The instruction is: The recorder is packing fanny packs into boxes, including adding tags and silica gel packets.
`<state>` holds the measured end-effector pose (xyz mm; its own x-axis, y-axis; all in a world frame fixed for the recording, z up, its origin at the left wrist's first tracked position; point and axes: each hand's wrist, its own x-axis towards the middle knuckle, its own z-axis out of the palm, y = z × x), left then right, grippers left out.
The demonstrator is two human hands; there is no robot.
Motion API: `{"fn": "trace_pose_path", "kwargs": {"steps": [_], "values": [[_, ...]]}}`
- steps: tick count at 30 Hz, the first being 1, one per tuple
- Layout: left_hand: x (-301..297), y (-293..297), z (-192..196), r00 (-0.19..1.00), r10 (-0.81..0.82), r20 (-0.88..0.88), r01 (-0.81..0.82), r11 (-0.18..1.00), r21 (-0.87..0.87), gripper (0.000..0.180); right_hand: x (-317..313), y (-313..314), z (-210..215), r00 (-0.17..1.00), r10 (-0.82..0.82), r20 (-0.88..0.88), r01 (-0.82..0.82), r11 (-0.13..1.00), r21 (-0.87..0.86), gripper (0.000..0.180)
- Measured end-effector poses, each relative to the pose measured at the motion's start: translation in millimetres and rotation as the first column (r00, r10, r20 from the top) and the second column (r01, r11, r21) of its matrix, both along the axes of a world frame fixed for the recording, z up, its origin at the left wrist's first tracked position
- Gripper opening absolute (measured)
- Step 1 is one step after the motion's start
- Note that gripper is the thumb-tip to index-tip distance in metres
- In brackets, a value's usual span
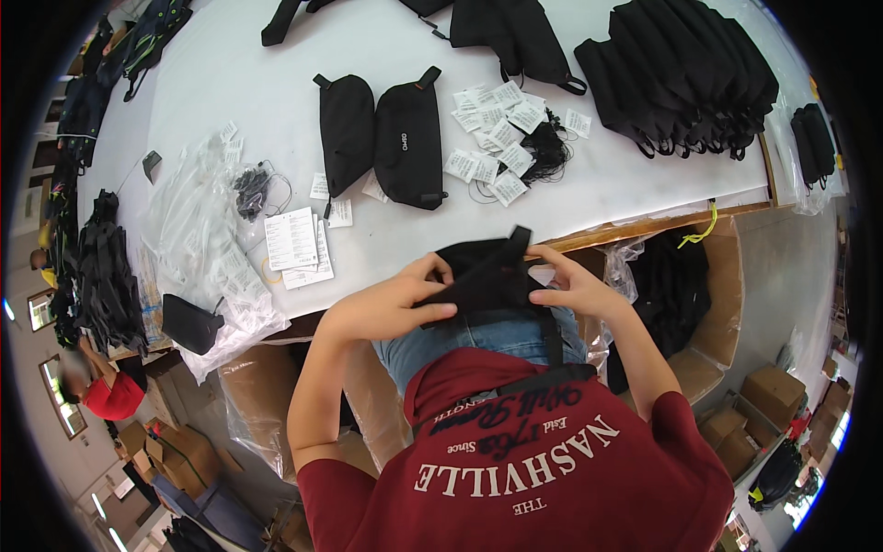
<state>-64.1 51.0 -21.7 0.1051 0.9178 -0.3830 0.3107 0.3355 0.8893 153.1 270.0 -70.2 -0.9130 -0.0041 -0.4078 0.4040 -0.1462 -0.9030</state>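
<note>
Between my two hands, at the table's front edge, is a black fabric pouch (486, 278) with a loop tab standing up at its top right. My left hand (397, 296) grips its left side, the thumb lying along the near face and the fingers bent behind. At the right side, my right hand (578, 287) pinches the pouch with thumb and fingers; part of the grip is hidden. Two more black pouches (407, 145) lie side by side just beyond. To their right is a pile of white tags (497, 138) with black strings (548, 150).
Several black pouches (681, 78) lie stacked at the far right of the white table (248, 74). On the left are clear plastic bags (198, 216), white printed cards (292, 241) and a small black pouch (191, 324). An open carton (727, 294) stands under the right edge.
</note>
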Motion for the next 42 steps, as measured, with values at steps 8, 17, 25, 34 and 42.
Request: {"fn": "trace_pose_path", "kwargs": {"steps": [8,17,25,34,42], "values": [[-1.1,-28.5,17.4,0.936,0.317,0.153,-0.226,0.874,-0.430,0.038,-12.4,-7.2,-14.6,0.992,0.029,0.124,-0.004,0.981,-0.193,0.037],[21.5,-87.3,5.8,0.783,0.274,0.558,-0.188,0.960,-0.208,0.029,-37.4,9.7,16.0,0.980,-0.195,0.040,0.199,0.972,-0.128,0.030],[20.2,-61.4,19.6,0.904,0.075,0.421,-0.019,0.991,-0.134,0.030,-94.2,5.8,53.9,0.688,-0.725,0.032,0.504,0.446,-0.740,0.025],[23.2,-43.6,40.0,0.960,-0.022,0.278,0.051,0.994,-0.097,0.034,-126.4,-24.0,68.3,0.805,-0.593,0.003,0.358,0.482,-0.800,0.038],[15.4,-70.1,37.2,0.947,0.320,-0.023,-0.320,0.939,-0.124,0.033,-135.1,-11.0,75.9,0.357,-0.896,0.263,0.897,0.250,-0.364,0.025]]}}
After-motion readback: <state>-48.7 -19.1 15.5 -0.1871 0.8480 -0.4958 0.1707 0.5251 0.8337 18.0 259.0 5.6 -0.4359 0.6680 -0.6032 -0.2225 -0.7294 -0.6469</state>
